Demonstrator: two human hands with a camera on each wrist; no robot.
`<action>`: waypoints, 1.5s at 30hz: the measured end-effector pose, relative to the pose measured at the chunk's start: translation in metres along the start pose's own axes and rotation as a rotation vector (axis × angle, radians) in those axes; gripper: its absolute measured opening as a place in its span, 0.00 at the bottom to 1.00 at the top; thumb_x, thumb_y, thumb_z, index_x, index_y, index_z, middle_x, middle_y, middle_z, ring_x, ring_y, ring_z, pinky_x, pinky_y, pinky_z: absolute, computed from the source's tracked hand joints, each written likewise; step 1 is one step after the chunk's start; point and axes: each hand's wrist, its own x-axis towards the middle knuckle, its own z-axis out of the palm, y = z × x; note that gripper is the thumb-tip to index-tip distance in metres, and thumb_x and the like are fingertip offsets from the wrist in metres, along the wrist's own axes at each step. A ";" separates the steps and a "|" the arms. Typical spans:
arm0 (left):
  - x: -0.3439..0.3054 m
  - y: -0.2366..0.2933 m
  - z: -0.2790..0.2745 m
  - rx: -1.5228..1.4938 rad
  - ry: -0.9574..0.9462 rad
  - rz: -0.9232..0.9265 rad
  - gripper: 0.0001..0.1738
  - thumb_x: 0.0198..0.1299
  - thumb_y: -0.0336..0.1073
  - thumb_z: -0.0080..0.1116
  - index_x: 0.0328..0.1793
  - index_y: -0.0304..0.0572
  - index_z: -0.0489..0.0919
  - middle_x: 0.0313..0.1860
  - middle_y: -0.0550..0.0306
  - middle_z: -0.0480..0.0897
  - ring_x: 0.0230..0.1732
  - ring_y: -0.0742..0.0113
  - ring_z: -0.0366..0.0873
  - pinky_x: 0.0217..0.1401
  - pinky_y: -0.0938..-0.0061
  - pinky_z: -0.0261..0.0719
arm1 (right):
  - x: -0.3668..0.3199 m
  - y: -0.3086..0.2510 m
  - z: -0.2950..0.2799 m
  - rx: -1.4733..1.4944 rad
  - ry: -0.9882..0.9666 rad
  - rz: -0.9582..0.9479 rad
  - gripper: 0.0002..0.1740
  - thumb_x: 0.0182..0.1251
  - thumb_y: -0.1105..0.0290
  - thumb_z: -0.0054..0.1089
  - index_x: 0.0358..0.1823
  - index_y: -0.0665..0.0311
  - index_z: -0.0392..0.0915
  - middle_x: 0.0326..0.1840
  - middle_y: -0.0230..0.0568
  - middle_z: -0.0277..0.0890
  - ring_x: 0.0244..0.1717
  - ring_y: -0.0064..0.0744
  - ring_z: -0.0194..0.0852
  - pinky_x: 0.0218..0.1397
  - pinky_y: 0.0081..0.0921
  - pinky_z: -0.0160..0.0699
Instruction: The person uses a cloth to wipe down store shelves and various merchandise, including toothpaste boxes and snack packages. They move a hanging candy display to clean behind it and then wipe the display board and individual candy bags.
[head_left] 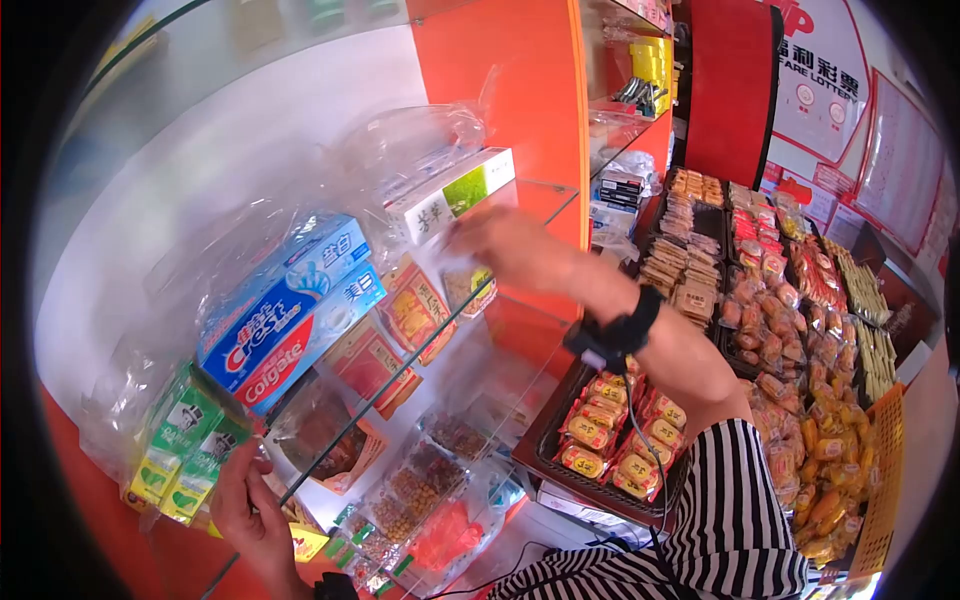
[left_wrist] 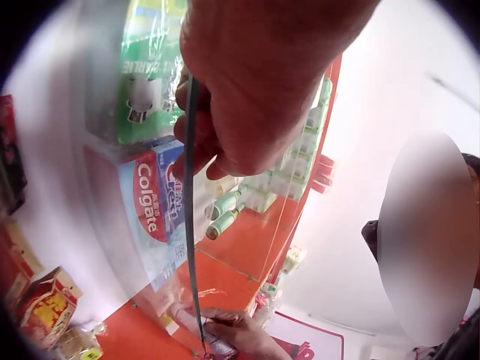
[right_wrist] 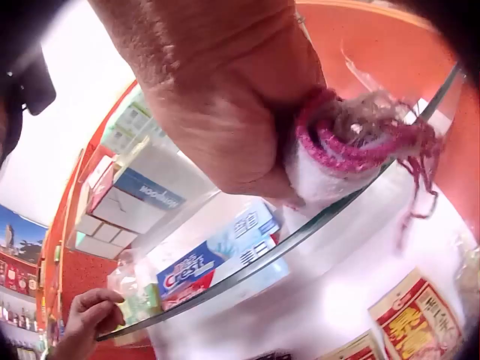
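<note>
In the right wrist view, my right hand (right_wrist: pixel 232 112) grips a bunched white cloth (right_wrist: pixel 322 176) with a fuzzy pink edge and loose threads. The cloth lies against the glass shelf (right_wrist: pixel 300 231) near its front edge. In the head view this hand (head_left: pixel 515 250) is beside a white and green box (head_left: pixel 455 190). My left hand (head_left: pixel 250 515) is at the shelf's front edge, fingers loosely bent, next to green boxes (head_left: pixel 190 440). A blue Crest box (head_left: pixel 290 290) and a red and blue Colgate box (head_left: pixel 310 350) lie stacked between the hands.
Clear plastic wrap (head_left: pixel 400 140) lies behind the boxes. Below the glass are snack packets (head_left: pixel 415 305) and bagged goods (head_left: pixel 400 490). To the right stand a tray of wrapped cakes (head_left: pixel 610 430) and a display of packaged pastries (head_left: pixel 770 310). A cable (head_left: pixel 640 430) hangs from the right wrist.
</note>
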 end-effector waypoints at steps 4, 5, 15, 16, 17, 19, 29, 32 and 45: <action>-0.005 -0.004 0.000 0.021 0.010 -0.027 0.13 0.63 0.21 0.44 0.50 0.32 0.78 0.31 0.53 0.79 0.31 0.71 0.75 0.32 0.78 0.70 | -0.001 -0.025 -0.009 -0.079 -0.058 0.142 0.19 0.47 0.83 0.55 0.43 0.62 0.81 0.44 0.46 0.78 0.50 0.51 0.73 0.55 0.38 0.72; -0.007 -0.008 0.000 0.032 0.035 -0.035 0.13 0.65 0.23 0.44 0.51 0.32 0.78 0.31 0.56 0.78 0.32 0.74 0.74 0.34 0.80 0.69 | -0.003 -0.010 -0.005 -0.062 0.011 0.136 0.19 0.47 0.82 0.56 0.43 0.62 0.81 0.44 0.45 0.78 0.50 0.52 0.73 0.55 0.38 0.72; -0.007 -0.014 -0.001 0.042 0.018 -0.009 0.14 0.66 0.23 0.42 0.52 0.31 0.77 0.29 0.56 0.77 0.31 0.74 0.73 0.35 0.80 0.69 | -0.021 0.079 -0.023 -0.360 -0.070 0.490 0.10 0.58 0.66 0.53 0.38 0.50 0.82 0.36 0.44 0.81 0.41 0.46 0.79 0.45 0.40 0.77; -0.006 -0.013 -0.001 0.040 0.019 -0.006 0.14 0.66 0.23 0.42 0.52 0.31 0.77 0.29 0.56 0.77 0.31 0.74 0.73 0.35 0.80 0.69 | -0.019 0.067 -0.019 -0.330 -0.110 0.459 0.10 0.57 0.68 0.54 0.38 0.51 0.82 0.38 0.43 0.81 0.42 0.45 0.79 0.46 0.39 0.76; -0.006 -0.012 -0.001 0.054 0.021 -0.011 0.14 0.66 0.23 0.42 0.52 0.31 0.77 0.29 0.56 0.77 0.31 0.74 0.73 0.35 0.80 0.69 | -0.021 0.052 -0.014 -0.138 -0.015 0.267 0.10 0.54 0.71 0.55 0.37 0.54 0.82 0.39 0.42 0.80 0.43 0.45 0.78 0.47 0.38 0.76; -0.007 -0.012 0.000 0.061 0.020 -0.008 0.14 0.66 0.23 0.42 0.53 0.31 0.77 0.30 0.57 0.77 0.31 0.74 0.73 0.35 0.80 0.69 | -0.025 -0.005 -0.018 -0.074 0.062 0.054 0.12 0.48 0.77 0.55 0.36 0.59 0.80 0.41 0.41 0.77 0.44 0.45 0.75 0.48 0.36 0.75; -0.010 -0.018 -0.002 0.023 0.030 -0.026 0.14 0.66 0.24 0.43 0.53 0.31 0.76 0.31 0.57 0.76 0.33 0.74 0.73 0.36 0.80 0.70 | -0.051 0.080 -0.036 -0.556 0.033 0.386 0.16 0.47 0.80 0.53 0.40 0.63 0.77 0.36 0.47 0.78 0.38 0.51 0.77 0.44 0.41 0.77; -0.009 -0.017 -0.001 0.012 0.036 -0.036 0.13 0.67 0.24 0.43 0.53 0.31 0.77 0.30 0.57 0.76 0.32 0.74 0.73 0.36 0.80 0.69 | -0.051 0.086 -0.033 -0.491 0.195 0.491 0.12 0.49 0.80 0.52 0.36 0.63 0.78 0.33 0.47 0.78 0.34 0.53 0.77 0.42 0.42 0.77; -0.009 -0.011 0.001 0.012 0.042 -0.032 0.13 0.66 0.24 0.44 0.52 0.33 0.77 0.28 0.59 0.75 0.32 0.77 0.72 0.34 0.81 0.68 | -0.003 -0.016 -0.003 -0.154 -0.018 0.050 0.15 0.46 0.78 0.58 0.39 0.61 0.80 0.36 0.42 0.80 0.42 0.44 0.79 0.47 0.37 0.76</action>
